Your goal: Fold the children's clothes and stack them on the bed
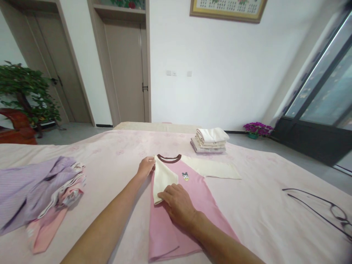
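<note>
A pink child's shirt point(195, 198) with cream sleeves, a dark brown collar and a small duck-face print lies spread on the bed, neck end away from me. My left hand point(146, 167) pinches its left shoulder edge beside the collar. The left sleeve point(164, 179) is folded inward over the shirt's front. At that sleeve's cuff, my right hand point(178, 205) has its fingers closed on the fabric, thumb side to the left. The right sleeve point(222, 168) still stretches flat out to the side.
A stack of folded clothes point(210, 141) sits toward the bed's far edge. Rumpled purple and pink clothes point(41, 194) lie at left. Eyeglasses point(337, 211) rest at right on the pale pink bedspread point(110, 154). Beyond stand a plant point(24, 88) and purple flowers point(257, 129).
</note>
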Available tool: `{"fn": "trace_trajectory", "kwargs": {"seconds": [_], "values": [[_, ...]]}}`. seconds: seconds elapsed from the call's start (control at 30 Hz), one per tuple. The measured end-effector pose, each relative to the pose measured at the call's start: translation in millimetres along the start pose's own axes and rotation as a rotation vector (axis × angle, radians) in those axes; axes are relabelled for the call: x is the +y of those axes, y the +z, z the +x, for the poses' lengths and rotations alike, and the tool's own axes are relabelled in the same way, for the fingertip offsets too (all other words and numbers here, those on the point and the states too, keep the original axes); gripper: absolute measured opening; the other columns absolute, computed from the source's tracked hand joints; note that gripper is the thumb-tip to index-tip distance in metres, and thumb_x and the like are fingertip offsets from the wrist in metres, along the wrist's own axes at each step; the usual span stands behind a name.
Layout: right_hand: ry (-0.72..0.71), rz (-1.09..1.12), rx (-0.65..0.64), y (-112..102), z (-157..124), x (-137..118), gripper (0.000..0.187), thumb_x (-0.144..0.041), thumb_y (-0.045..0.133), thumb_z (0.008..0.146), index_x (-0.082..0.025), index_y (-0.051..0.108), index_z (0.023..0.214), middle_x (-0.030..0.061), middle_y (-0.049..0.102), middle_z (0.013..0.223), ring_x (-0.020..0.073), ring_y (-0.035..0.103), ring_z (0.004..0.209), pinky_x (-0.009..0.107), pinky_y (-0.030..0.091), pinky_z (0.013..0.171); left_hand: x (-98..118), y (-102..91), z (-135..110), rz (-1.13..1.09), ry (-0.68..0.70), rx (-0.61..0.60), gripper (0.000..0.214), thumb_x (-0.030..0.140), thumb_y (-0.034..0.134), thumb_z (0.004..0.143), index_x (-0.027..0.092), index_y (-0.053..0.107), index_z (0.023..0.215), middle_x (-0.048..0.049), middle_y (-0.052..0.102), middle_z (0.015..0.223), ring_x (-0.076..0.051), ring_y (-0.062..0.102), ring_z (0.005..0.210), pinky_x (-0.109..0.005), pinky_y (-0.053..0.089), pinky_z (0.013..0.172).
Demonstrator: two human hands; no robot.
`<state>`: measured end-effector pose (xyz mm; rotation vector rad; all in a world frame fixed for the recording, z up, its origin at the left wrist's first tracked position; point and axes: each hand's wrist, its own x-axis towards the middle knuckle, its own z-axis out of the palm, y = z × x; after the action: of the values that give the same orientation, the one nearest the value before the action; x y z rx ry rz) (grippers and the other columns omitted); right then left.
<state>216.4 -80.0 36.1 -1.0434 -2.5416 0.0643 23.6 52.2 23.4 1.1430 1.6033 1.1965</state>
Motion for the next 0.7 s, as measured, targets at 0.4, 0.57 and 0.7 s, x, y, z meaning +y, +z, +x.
{"fn": "trace_trajectory", "kwargs": {"seconds": [0.4,0.57,0.7], "values": [[-0.199,-0.058,-0.023,-11,3,-1,0.013,-0.028,0.055,0.094,-0.023,0.062,0.104,0.0019,0.059,0.085,0.0173,0.048,0.077,0.032,0.027,0.068,-11,2.4,37,0.516,0.134,0.192,0.021,0.029,0.06,0.081,0.026,0.071,0.099,-0.0025,0.076,0.105,-0.02,0.069,0.097,-0.027,0.048,0.079],[-0.217,-0.048,-0.009,-7,3,4,0.013,-0.028,0.056,0.094,-0.023,0.062,0.104,0.002,0.059,0.084,0.0173,0.047,0.076,0.033,0.026,0.068,-10,7.3,38,0.609,0.159,0.21,0.021,0.032,0.058,0.083,0.03,0.069,0.102,0.0012,0.075,0.105,-0.021,0.068,0.096,-0.028,0.047,0.074],[-0.224,-0.042,-0.039,-10,2,4,0.012,-0.026,0.054,0.094,-0.023,0.063,0.101,0.002,0.059,0.082,0.017,0.048,0.075,0.033,0.027,0.068,-12,6.4,40,0.652,0.168,0.219,0.022,0.03,0.058,0.083,0.03,0.066,0.103,0.001,0.075,0.105,-0.02,0.068,0.095,-0.027,0.046,0.073]]}}
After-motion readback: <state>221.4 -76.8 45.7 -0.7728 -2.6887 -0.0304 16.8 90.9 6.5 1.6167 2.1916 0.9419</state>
